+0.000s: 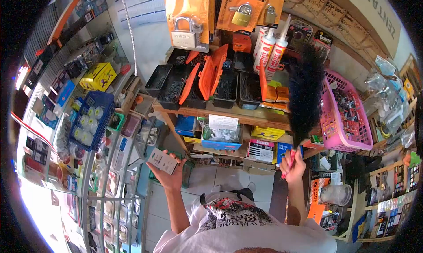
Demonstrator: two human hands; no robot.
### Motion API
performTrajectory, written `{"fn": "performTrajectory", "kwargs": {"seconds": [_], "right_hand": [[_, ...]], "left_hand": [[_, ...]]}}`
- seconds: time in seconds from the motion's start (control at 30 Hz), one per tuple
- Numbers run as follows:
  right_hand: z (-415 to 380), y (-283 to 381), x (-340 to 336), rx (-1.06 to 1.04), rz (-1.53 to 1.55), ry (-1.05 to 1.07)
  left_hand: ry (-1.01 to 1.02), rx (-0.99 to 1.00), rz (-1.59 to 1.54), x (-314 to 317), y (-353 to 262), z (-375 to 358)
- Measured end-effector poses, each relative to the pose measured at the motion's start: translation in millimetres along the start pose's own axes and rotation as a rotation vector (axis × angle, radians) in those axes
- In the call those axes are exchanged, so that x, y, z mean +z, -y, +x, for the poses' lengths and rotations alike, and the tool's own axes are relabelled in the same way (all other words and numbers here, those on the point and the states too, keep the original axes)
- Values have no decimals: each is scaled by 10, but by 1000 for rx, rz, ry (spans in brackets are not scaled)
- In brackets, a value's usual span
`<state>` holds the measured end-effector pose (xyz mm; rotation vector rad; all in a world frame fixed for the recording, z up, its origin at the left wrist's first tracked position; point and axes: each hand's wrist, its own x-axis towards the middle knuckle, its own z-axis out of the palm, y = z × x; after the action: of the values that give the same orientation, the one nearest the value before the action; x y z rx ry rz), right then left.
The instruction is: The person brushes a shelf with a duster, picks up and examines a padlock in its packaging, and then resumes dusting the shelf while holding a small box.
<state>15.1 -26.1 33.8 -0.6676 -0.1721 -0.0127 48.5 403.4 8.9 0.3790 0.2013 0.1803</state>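
The left hand (pixel 166 173) is at 8 o'clock in the view, palm up, fingers partly curled around a flat grey pack (pixel 162 161). The right hand (pixel 294 167), at 4 o'clock, is closed in a fist on the red handle (pixel 288 168) of a black duster (pixel 306 92). The duster's fluffy head points to 12 o'clock from that fist, between the black trays (pixel 250 105) and the pink basket (pixel 338 136); whether it touches the goods, I cannot tell.

The trays stand on a wooden shelf (pixel 211 113) at 12 o'clock, with 2 white-and-red tubes (pixel 274 58) behind them at 1 o'clock. The blue basket (pixel 83 144) sits at 9 o'clock, holding round, clear containers (pixel 88 123).
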Motion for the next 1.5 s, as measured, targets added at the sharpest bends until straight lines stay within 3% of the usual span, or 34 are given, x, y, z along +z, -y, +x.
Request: {"fn": "performTrajectory", "kwargs": {"seconds": [0.1,0.2,0.47,0.6,0.73,0.77,0.9,0.93,0.97,1.03,1.1,1.2,1.3,1.37,1.4,1.47,1.5], "right_hand": [[181,102,60,-57,-219,-310],[261,159,173,-150,-381,-436],[488,501,-366,-46,-244,-446],[504,506,-537,50,-141,-470],[408,410,-442,50,34,-344],[378,402,-482,68,143,-267],[156,-21,-835,159,589,-309],[131,-328,-1214,180,547,-442],[17,-468,-1067,432,485,-227],[-157,-855,-473,597,23,-489],[-227,-931,171,815,-340,-180],[-62,-927,846,398,-790,398],[118,-717,1210,203,-1233,274],[318,-589,1289,-10,-1199,253],[405,-506,1318,-112,-1181,245],[540,-277,1402,-70,-1098,206],[621,-160,1517,-172,-1122,178]], "left_hand": [[5,-20,-1,-46,-9,-16],[24,-14,13,-22,-27,-21],[-18,4,59,61,-51,-95],[28,-43,63,64,-43,-93],[110,-86,35,90,-39,-87],[125,-97,22,89,-36,-86],[145,-203,-32,161,46,-127],[140,-230,-31,195,106,-150],[137,-256,-32,239,181,-161],[223,-293,97,331,388,-158],[323,-290,312,430,585,-158],[491,-235,693,611,849,-270],[668,-81,880,978,1012,-256],[754,84,940,1192,1034,-133],[770,59,923,1410,966,-135],[802,9,883,1979,755,-246],[869,106,909,2137,733,-201]]}}
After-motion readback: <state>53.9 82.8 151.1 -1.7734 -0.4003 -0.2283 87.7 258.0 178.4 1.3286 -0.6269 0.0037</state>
